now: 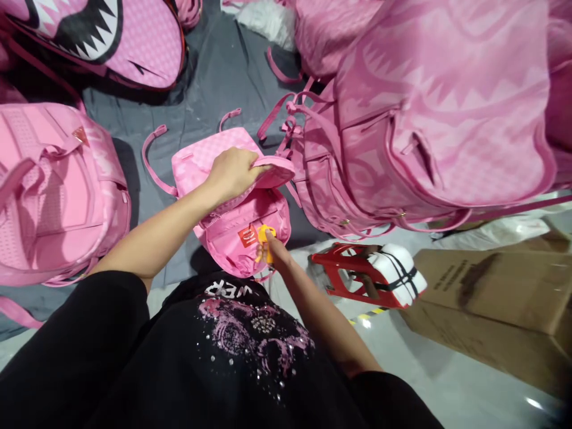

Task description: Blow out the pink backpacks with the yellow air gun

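A small pink checkered backpack [210,149] lies open in front of me, its pink lining [223,241] and a red label [247,236] showing. My left hand [235,173] is closed on the lifted flap [279,168] of this backpack and holds it up. Over the near side of the opening, beside the label, my right hand [272,250] is closed around small yellow thread snips [267,233]. The fingers of that hand partly cover the snips, and their blades cannot be made out.
Larger pink backpacks stand on the right [447,119] and left [58,190]. A shark-mouth bag [147,47] lies at the back left. All rest on a grey cloth-covered table [214,77]. Right of me are a red stool with a white pad [397,274] and a cardboard box [491,292].
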### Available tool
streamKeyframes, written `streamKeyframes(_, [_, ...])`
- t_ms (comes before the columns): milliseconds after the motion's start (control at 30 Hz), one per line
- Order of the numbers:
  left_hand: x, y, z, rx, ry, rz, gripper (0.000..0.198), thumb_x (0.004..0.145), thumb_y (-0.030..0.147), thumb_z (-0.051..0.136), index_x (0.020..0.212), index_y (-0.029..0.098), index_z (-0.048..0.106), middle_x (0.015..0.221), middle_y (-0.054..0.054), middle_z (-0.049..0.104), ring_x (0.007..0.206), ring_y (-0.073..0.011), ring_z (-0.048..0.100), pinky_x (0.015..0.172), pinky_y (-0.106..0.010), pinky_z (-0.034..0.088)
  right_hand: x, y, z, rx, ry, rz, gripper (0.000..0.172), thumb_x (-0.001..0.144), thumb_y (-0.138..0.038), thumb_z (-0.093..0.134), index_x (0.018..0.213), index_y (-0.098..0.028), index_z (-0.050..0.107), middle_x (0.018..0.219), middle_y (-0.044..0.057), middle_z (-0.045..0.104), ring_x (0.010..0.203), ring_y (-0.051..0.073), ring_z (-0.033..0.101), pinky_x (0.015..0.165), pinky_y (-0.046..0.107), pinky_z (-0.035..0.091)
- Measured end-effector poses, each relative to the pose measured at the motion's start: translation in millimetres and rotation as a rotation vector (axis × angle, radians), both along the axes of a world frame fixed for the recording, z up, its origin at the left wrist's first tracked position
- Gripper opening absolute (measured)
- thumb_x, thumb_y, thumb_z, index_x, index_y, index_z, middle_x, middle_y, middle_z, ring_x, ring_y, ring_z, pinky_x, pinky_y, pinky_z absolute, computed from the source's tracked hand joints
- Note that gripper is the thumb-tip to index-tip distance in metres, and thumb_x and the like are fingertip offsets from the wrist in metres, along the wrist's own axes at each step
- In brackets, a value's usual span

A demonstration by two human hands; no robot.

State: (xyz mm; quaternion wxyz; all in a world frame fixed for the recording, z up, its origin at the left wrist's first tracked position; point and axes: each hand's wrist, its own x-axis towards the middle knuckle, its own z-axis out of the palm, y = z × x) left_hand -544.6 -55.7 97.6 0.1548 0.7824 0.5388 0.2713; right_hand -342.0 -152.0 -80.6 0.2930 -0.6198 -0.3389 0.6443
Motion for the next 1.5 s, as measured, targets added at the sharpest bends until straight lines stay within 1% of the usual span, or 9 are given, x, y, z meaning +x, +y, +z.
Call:
streamKeyframes(200, [-2.9, 10.7, 5.2, 0.06, 0.063, -0.032, 0.047, 0.093, 0.055, 0.049, 0.069, 0.017, 0.062, 0.064, -0.004, 0.057, 0.069, -0.019, 0.053, 0.072, -0.031, 0.036, -8.3, -3.8, -24.7, -0.066, 0.418, 0.021, 0.06, 0.084, -0.082, 0.043, 0.068, -0.025, 0.033, 0.042, -0.011, 0.019, 0.036, 0.007, 0.015, 0.035, 0.021, 0.025])
streamKeyframes(367, [-0.6, 17.9, 12.6, 0.071, 0.105, -0.084, 0.045, 0.092, 0.054, 0.051, 0.069, 0.017, 0.06, 0.061, -0.003, 0.053, 0.069, -0.0181, 0.05, 0.07, -0.031, 0.034, -1.7, -6.0, -22.3, -0.084, 0.373, 0.013, 0.053, 0.085, -0.074, 0.054, 0.077, -0.022, 0.044, 0.042, -0.011, 0.031, 0.033, 0.006, 0.022, 0.033, 0.018, 0.026])
streamKeyframes(567, [-7.4, 21.6, 14.7, 0.037, 0.098, -0.055, 0.043, 0.094, 0.05, 0.05, 0.068, 0.017, 0.06, 0.061, -0.002, 0.051, 0.069, -0.0172, 0.05, 0.072, -0.031, 0.034, 35.2, -27.0, 13.1, 0.005, 0.115, 0.274, 0.058, 0.074, -0.077, 0.063, 0.076, -0.022, 0.044, 0.042, -0.011, 0.035, 0.032, 0.007, 0.032, 0.031, 0.02, 0.032])
streamKeyframes(933, [-4.1, 7.3, 12.9, -0.011, 0.085, -0.091, 0.042, 0.093, 0.052, 0.051, 0.075, 0.018, 0.067, 0.068, -0.005, 0.06, 0.08, -0.0221, 0.058, 0.081, -0.034, 0.038, 38.8, -13.0, 89.9, 0.272, -0.33, 0.119, 0.057, 0.078, -0.078, 0.056, 0.082, -0.022, 0.044, 0.048, -0.007, 0.043, 0.036, 0.009, 0.041, 0.03, 0.02, 0.035])
streamKeyframes(1167, [2.3, -10.5, 8.4, -0.016, 0.13, -0.138, 0.046, 0.093, 0.055, 0.048, 0.084, 0.016, 0.071, 0.08, -0.01, 0.068, 0.088, -0.0262, 0.064, 0.081, -0.036, 0.041, 72.0, -26.8, 111.1, 0.054, -0.74, 0.485, 0.031, 0.087, -0.049, 0.06, 0.081, -0.019, 0.059, 0.047, -0.002, 0.05, 0.038, 0.012, 0.044, 0.037, 0.021, 0.031])
streamKeyframes(1267, [10.8, -29.5, 6.2, -0.073, 0.165, -0.187, 0.049, 0.091, 0.058, 0.05, 0.095, 0.015, 0.072, 0.091, -0.013, 0.072, 0.095, -0.029, 0.066, 0.084, -0.038, 0.045, 92.8, -36.1, 117.5, 0.067, -0.782, 0.501, 0.026, 0.082, -0.046, 0.066, 0.082, -0.019, 0.065, 0.054, 0.002, 0.059, 0.044, 0.015, 0.052, 0.043, 0.024, 0.038])
streamKeyframes(1367, [4.7, -54.7, -11.8, -0.249, 0.114, -0.374, 0.054, 0.084, 0.063, 0.058, 0.115, 0.02, 0.069, 0.112, -0.012, 0.072, 0.106, -0.0305, 0.065, 0.092, -0.039, 0.048, 110.6, -51.7, 118.4, 0.056, -0.661, 0.301, 0.033, 0.078, -0.054, 0.064, 0.081, -0.021, 0.062, 0.053, 0.002, 0.06, 0.041, 0.018, 0.054, 0.041, 0.027, 0.041])
streamKeyframes(1433, [-11.7, -67.2, -41.5, -0.396, -0.035, -0.469, 0.061, 0.084, 0.064, 0.058, 0.133, 0.027, 0.059, 0.135, -0.008, 0.063, 0.123, -0.0291, 0.058, 0.105, -0.039, 0.045, 121.9, -60.1, 108.8, 0.116, -0.568, 0.124, 0.037, 0.074, -0.058, 0.064, 0.075, -0.022, 0.057, 0.054, 0.002, 0.06, 0.043, 0.019, 0.057, 0.042, 0.028, 0.045])
streamKeyframes(1500, [-33.1, -72.5, -83.7, -0.34, -0.251, -0.153, 0.074, 0.085, 0.062, 0.057, 0.146, 0.024, 0.044, 0.155, -0.011, 0.043, 0.146, -0.0308, 0.035, 0.121, -0.044, 0.027, 130.7, -57.8, 87.9, 0.183, -0.494, 0.004, 0.041, 0.069, -0.061, 0.065, 0.071, -0.022, 0.053, 0.056, 0.003, 0.061, 0.047, 0.019, 0.061, 0.046, 0.03, 0.05])
